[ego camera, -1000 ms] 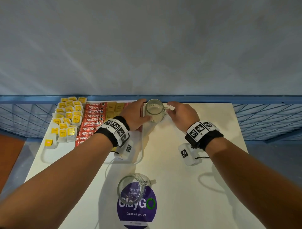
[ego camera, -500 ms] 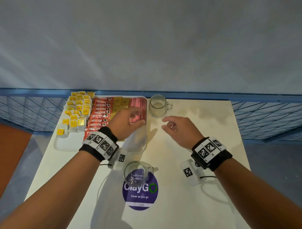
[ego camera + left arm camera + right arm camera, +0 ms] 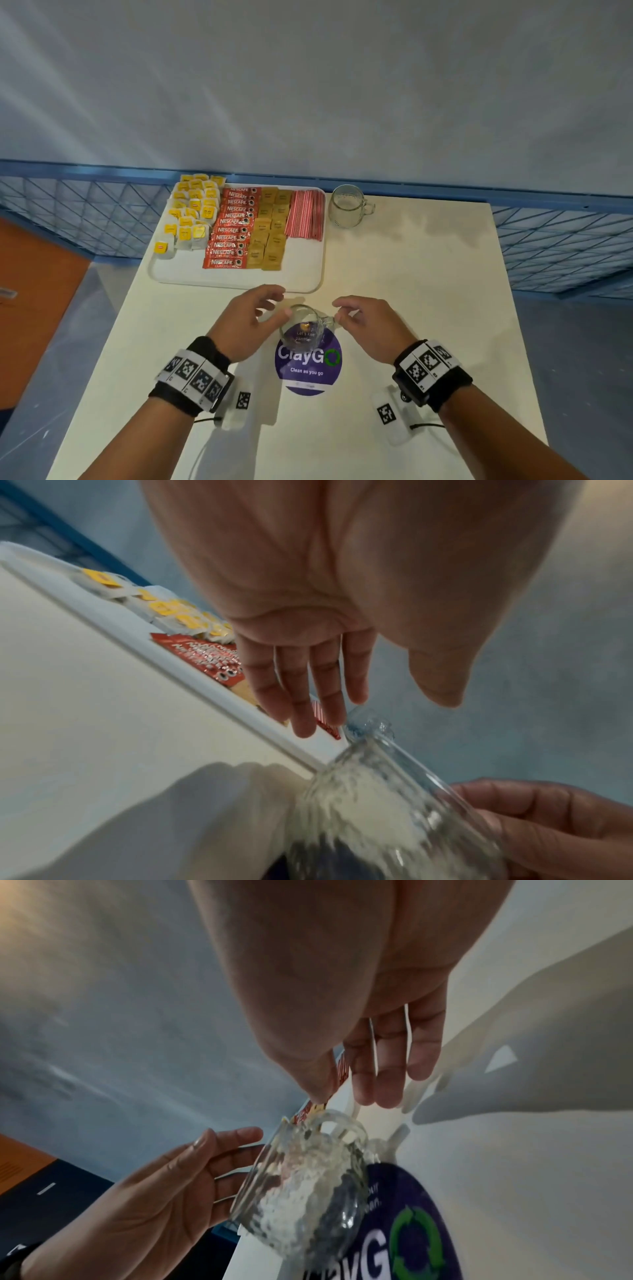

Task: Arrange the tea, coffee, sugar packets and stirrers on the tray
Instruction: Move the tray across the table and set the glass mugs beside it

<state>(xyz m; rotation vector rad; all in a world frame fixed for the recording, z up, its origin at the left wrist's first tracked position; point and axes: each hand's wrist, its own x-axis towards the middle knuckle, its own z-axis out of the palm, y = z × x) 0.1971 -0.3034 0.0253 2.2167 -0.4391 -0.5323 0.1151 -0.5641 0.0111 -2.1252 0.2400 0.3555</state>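
A white tray (image 3: 191,272) at the table's far left holds yellow-tagged tea bags (image 3: 191,216), red coffee sachets (image 3: 231,229), brown sugar packets (image 3: 270,229) and red striped stirrers (image 3: 306,214) in rows. In front of the tray an empty glass mug (image 3: 305,325) stands between my hands. My left hand (image 3: 260,308) is open beside the mug's left wall, fingers relaxed (image 3: 325,696). My right hand (image 3: 356,315) hovers open just above the mug's handle (image 3: 339,1123), thumb and fingers extended and holding nothing.
A second glass mug (image 3: 347,205) stands just right of the tray at the table's far edge. A round purple sticker (image 3: 308,373) lies under the near mug. A blue mesh railing (image 3: 548,246) runs behind the table, which drops off left and right.
Both hands have drawn back from the far mug and the tray toward me. They now flank the near mug on the sticker.
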